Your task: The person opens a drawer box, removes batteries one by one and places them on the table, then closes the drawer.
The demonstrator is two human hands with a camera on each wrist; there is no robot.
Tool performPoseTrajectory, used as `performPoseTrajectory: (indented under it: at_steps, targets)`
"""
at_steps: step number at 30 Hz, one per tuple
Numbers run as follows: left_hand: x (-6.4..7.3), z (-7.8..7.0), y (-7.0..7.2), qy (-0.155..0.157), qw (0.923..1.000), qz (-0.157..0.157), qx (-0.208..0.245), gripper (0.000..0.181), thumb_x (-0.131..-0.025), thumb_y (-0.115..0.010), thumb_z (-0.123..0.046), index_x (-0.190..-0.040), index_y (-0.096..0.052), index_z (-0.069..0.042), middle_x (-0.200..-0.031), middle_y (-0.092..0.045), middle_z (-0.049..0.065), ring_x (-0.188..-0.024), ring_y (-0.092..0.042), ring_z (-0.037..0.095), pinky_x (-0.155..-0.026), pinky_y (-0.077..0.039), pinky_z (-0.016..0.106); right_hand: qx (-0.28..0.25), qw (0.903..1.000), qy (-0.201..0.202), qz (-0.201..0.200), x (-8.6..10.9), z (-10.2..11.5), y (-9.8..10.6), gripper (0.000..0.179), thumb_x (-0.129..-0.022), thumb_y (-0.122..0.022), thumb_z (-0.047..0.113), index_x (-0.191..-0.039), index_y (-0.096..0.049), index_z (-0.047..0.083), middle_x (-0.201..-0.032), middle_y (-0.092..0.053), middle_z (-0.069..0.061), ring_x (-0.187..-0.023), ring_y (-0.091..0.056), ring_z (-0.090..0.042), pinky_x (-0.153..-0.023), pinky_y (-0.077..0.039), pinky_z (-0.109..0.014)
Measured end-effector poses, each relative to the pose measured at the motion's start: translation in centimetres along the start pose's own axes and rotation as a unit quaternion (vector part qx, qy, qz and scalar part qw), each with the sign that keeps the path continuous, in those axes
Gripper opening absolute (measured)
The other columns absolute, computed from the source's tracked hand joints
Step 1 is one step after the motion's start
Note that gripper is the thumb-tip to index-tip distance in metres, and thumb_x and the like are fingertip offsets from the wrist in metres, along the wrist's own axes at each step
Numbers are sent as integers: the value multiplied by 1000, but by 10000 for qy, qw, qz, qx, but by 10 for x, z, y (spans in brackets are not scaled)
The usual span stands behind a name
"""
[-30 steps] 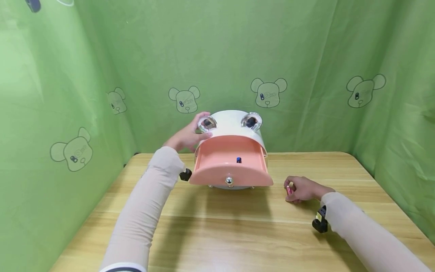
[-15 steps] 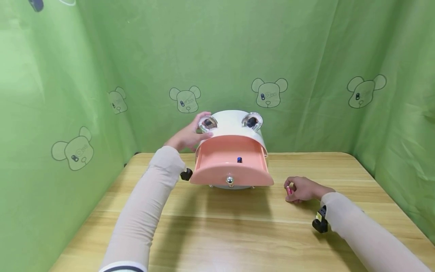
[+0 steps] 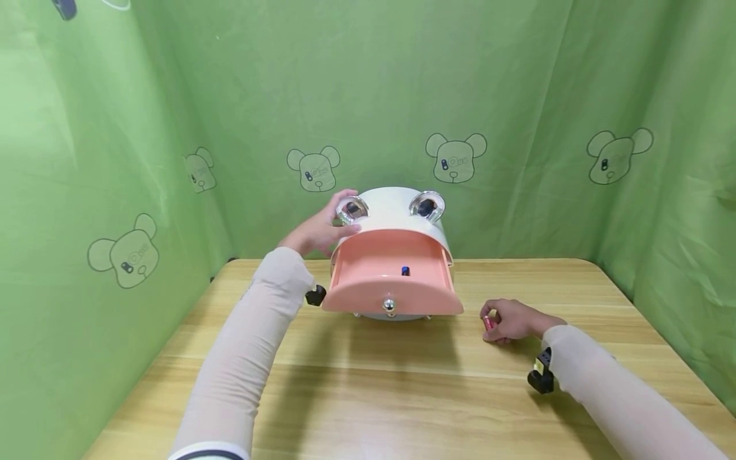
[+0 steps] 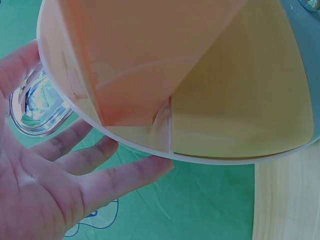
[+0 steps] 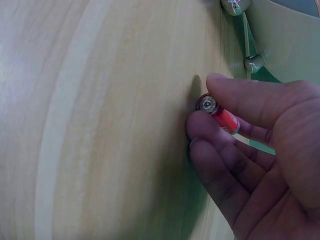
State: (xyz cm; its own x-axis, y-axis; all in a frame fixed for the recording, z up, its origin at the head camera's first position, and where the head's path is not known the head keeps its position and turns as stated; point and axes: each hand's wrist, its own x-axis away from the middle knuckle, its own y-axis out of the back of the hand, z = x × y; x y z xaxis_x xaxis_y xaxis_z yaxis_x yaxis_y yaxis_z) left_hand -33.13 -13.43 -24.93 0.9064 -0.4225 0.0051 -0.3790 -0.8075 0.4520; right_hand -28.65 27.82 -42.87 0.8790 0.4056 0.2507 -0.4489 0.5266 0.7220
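A white frog-shaped storage box [image 3: 391,207] with silver-ringed eyes stands at the table's back. Its pink drawer [image 3: 393,295] with a silver knob is pulled out, and a small dark cylinder with a blue end [image 3: 405,271] sits inside. My left hand [image 3: 319,229] holds the box's upper left around one eye; its thumb is on the front, its fingers behind the rim in the left wrist view. To the drawer's right, my right hand [image 3: 512,319] pinches a red battery [image 5: 228,121] between thumb and fingers just over the table. Its metal end shows in the right wrist view.
The wooden table [image 3: 368,390] stretches in front of the box. Green curtains [image 3: 368,96] with printed bear heads surround it at the back and sides. A black wrist camera [image 3: 542,374] hangs under the right sleeve.
The head view has shifted very slightly. Both hands, the drawer and the red battery stay where they were.
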Motion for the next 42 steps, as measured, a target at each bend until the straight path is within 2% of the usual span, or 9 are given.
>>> performPoseTrajectory:
  at_steps: [7,13,19,25,28,32,37,42]
  targets:
    - [1,-1,-1,26,10000,-22,-60,76,-93,-65,-20,-146,-19,-49,-145,-32,18,-108,-55,40,-66,-60,47,8,10000,-29,25,0,0,-1,40,-82,-77,9,-113,-54,-2,-75,-57,-8,-62,-59,-19,-57,-52,-33]
    - [-1,1,-1,22,10000,-15,-96,76,-94,-65,-22,-148,-17,-45,-145,-32,18,-112,-53,41,-67,-59,48,74,10000,20,36,2,1,0,44,-82,-77,11,-116,-53,-4,-74,-58,-8,-62,-59,-19,-57,-52,-33]
    - [-3,1,-2,-10,9998,1,-222,76,-93,-66,-24,-147,-17,-47,-144,-34,18,-113,-52,40,-69,-59,48,9,10000,9,53,6,3,3,49,-84,-75,11,-121,-48,-8,-75,-59,-8,-63,-61,-21,-58,-54,-34]
    - [-3,-1,-3,-1,9999,-21,-148,76,-93,-66,-24,-146,-19,-49,-146,-32,15,-115,-50,40,-69,-59,50,208,9993,288,-144,9,10,16,47,-90,-69,12,-124,-47,-11,-75,-61,-8,-64,-61,-22,-58,-53,-34]
    - [-2,-1,-3,1,9999,-36,-148,76,-92,-67,-24,-146,-19,-50,-146,-32,15,-117,-49,41,-69,-58,51,277,9976,573,-262,8,17,24,43,-91,-68,15,-121,-49,-11,-75,-61,-8,-65,-60,-22,-58,-52,-33]
    - [-2,-1,-4,3,9999,-30,-141,75,-92,-67,-24,-144,-20,-52,-145,-34,15,-119,-48,41,-70,-58,52,110,9954,869,-399,8,33,34,35,-91,-67,15,-113,-53,-8,-73,-60,-8,-65,-61,-26,-57,-53,-34]
    - [-1,0,-3,20,10000,-29,-81,75,-92,-67,-23,-144,-20,-52,-146,-32,15,-118,-48,41,-70,-58,52,-60,9912,1187,-575,9,58,43,26,-92,-66,13,-107,-54,-5,-71,-58,-7,-66,-63,-27,-56,-54,-37]
    - [0,-1,-1,17,9999,-79,-100,76,-93,-66,-22,-145,-20,-51,-147,-32,14,-120,-48,40,-68,-59,49,-330,9850,1492,-801,10,86,48,24,-92,-66,11,-106,-55,-6,-78,-60,-9,-67,-64,-25,-59,-57,-34]
